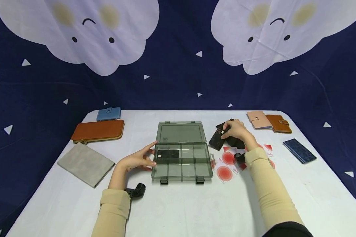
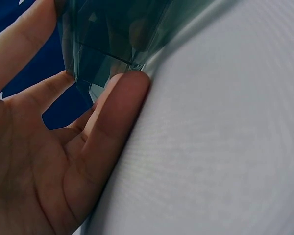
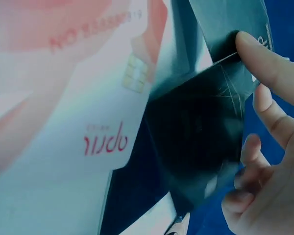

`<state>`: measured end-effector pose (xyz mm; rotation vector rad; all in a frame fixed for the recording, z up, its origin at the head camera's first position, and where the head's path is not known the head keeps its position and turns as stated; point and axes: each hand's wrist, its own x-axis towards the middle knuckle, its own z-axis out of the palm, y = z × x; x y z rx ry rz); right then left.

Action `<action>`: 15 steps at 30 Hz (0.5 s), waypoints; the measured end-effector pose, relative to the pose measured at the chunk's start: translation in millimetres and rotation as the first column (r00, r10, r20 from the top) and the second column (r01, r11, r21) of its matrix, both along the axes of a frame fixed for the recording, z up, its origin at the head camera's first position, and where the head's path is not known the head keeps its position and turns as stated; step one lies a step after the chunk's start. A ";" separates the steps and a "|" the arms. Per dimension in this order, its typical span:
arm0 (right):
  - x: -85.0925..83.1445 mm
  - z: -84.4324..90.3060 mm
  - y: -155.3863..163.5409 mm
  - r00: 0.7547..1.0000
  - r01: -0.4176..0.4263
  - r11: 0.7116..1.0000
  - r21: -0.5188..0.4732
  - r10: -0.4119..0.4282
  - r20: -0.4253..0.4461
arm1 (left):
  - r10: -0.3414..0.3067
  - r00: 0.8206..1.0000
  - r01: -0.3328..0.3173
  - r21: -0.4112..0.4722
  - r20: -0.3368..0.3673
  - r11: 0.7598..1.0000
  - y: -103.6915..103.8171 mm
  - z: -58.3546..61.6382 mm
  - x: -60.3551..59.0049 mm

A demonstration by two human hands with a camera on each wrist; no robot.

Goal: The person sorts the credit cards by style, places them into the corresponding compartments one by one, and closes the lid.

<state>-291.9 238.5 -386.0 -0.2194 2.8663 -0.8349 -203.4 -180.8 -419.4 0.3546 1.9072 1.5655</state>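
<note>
Black cards (image 1: 235,143) lie overlapping to the right of the box (image 1: 203,171). The right hand (image 1: 238,129) pinches one, the VIP card (image 1: 215,142), between thumb and finger, a hold that probably helps part a thin, flat card from those around it. The left hand (image 1: 137,160) grips nothing: its extended thumb and fingers touch the box's left side, seemingly to steady it. The lid (image 1: 181,134) is laid back, leaving the compartments reachable; another card, the chip card (image 1: 172,154), lies in the far row at the left. Red-and-white cards (image 1: 224,173) spread nearer the person, just beside the box. Wallets, including a brown one (image 1: 99,129) and a grey one (image 1: 86,164), sit at the table's sides, perhaps to keep the middle free for handling.

As for writing, "VIP" reads plainly. On a red-and-white card, the right wrist view shows "NO" upside down beside blurred digits; its red lettering is unsure. The lid's small mark is illegible.
</note>
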 end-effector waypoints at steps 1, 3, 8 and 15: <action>-0.5 0.6 0.7 1.000 -0.002 0.999 -0.046 0.002 0.011 | 0.000 1.000 0.000 -0.001 -0.001 1.000 0.0 0.1 -0.1; -1.4 1.3 2.6 0.999 -0.011 0.990 -0.141 0.017 0.039 | 0.000 1.000 0.000 -0.003 -0.004 1.000 -0.1 0.2 -0.3; -2.0 1.1 6.0 0.990 -0.016 0.942 -0.336 0.061 0.124 | 0.000 1.000 -0.001 -0.003 -0.004 1.000 0.0 0.4 -0.3; 0.3 -1.1 7.8 0.977 0.070 0.923 -0.378 0.013 0.213 | 0.009 1.000 -0.009 -0.014 -0.004 1.000 0.8 -0.1 0.3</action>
